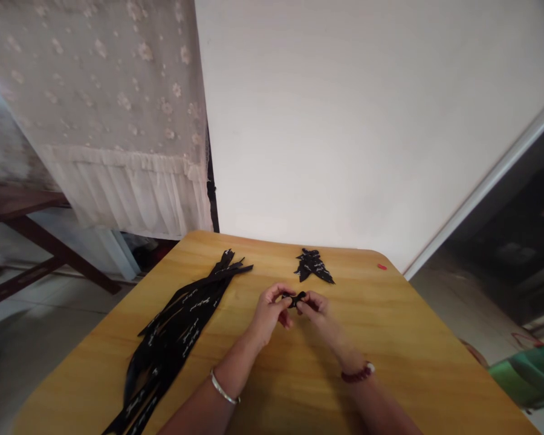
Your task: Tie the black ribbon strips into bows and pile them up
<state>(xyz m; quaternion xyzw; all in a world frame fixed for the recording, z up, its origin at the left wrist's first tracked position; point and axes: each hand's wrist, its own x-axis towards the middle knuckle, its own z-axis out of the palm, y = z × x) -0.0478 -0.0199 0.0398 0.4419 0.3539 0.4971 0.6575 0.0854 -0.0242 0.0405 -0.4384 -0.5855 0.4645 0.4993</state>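
Observation:
Between my two hands, above the middle of the table, is a small black ribbon bow (pixel 294 299). My left hand (pixel 274 308) pinches its left loop between thumb and fingers. On the other side, my right hand (pixel 314 306) pinches the right loop. Just beyond the hands lie several finished-looking black bows (pixel 314 266) with white lettering and pointed tails, stacked together. To the left, a bundle of long black ribbon strips (pixel 176 326) with white script spreads along the table. Parts of the held bow are hidden by my fingers.
The wooden table (pixel 367 338) has rounded far corners and meets a white wall panel (pixel 344 121). A small red piece (pixel 381 266) lies near its far right corner. A lace curtain (pixel 131 121) hangs at left, above a dark wooden stool (pixel 40 235). Something green (pixel 526 374) is at right.

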